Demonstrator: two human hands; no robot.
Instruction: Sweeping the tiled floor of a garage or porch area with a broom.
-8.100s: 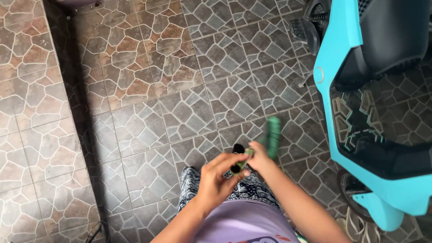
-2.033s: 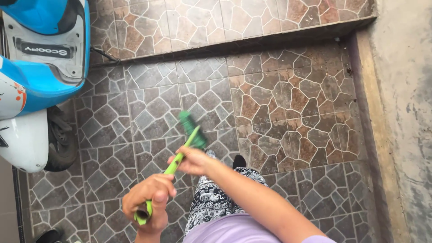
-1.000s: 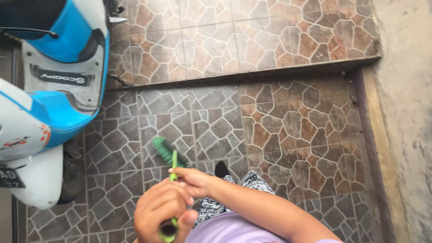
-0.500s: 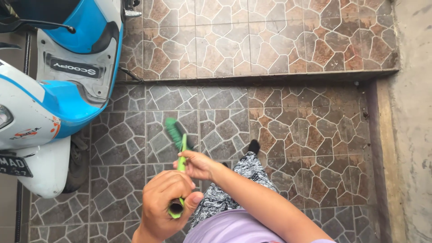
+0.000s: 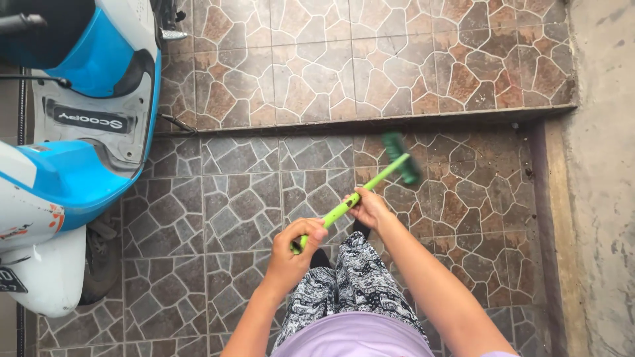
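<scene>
I hold a green broom (image 5: 370, 186) with both hands, looking straight down. My left hand (image 5: 296, 247) is closed around the near end of its bright green handle. My right hand (image 5: 371, 207) grips the handle farther along. The dark green brush head (image 5: 402, 157) is blurred and sits on the stone-pattern floor tiles (image 5: 245, 198) just below a step edge (image 5: 344, 123), to my front right. My patterned trousers and lilac top show at the bottom.
A blue and white scooter (image 5: 69, 142) is parked at the left, its wheel (image 5: 99, 261) near my left side. A raised tiled step runs across the top. A grey concrete wall (image 5: 602, 178) borders the right.
The brush head has swung from my front left, near the scooter, across to the front right. My left hand has risen along with the handle end.
</scene>
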